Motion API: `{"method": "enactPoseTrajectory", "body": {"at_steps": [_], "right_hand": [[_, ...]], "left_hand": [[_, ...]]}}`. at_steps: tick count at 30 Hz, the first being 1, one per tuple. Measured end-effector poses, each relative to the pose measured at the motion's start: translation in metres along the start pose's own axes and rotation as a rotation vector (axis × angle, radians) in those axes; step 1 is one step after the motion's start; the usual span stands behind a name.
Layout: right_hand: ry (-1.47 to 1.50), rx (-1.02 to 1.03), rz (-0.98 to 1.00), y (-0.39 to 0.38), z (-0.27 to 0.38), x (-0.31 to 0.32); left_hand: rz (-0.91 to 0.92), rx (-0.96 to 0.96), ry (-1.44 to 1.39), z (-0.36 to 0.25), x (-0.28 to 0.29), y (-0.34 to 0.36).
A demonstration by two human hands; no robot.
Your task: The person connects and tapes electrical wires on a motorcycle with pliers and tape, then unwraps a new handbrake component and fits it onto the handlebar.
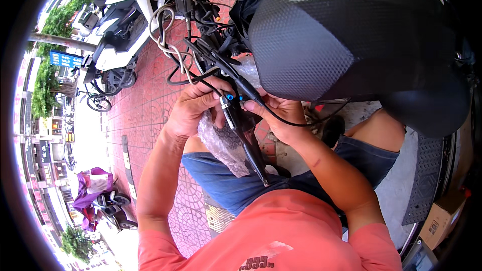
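In front of my lap, a black brake lever (248,145) with a silver fitting points down toward me. My left hand (193,108) is closed around its upper end, thumb beside a small blue cap (230,97). My right hand (283,118) is closed opposite, its thumb tip near a second blue piece (241,99). A black cable (256,98) with a thick sleeve runs between its thumb and fingers; the fingertips are partly hidden. Clear bubble wrap (221,145) hangs under the lever, below my left hand.
A large black textured seat (311,35) fills the upper right. Looped beige and black cables (170,40) hang from the handlebar area above my hands. A white scooter (125,25) stands at the upper left on red paving (140,105). A cardboard box (442,218) sits at the lower right.
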State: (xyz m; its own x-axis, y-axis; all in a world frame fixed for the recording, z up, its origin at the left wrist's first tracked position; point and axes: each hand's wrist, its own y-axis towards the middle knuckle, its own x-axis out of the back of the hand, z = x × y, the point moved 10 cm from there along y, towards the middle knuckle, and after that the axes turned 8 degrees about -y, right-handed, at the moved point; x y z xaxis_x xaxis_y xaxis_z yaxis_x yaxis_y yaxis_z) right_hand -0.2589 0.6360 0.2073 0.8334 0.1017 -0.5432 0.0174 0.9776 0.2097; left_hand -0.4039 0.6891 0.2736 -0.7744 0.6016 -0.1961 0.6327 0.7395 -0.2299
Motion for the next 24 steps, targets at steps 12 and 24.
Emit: {"method": "enactPoseTrajectory", "body": {"at_steps": [12,24], "right_hand": [[0.06,-0.033,-0.004,-0.001,0.002,0.0],[0.011,0.013,-0.136,-0.005,-0.008,0.016]], "left_hand": [[0.038,0.01,-0.039,0.004,0.0,0.001],[0.046,-0.075,0.367,-0.029,-0.013,-0.002]]}}
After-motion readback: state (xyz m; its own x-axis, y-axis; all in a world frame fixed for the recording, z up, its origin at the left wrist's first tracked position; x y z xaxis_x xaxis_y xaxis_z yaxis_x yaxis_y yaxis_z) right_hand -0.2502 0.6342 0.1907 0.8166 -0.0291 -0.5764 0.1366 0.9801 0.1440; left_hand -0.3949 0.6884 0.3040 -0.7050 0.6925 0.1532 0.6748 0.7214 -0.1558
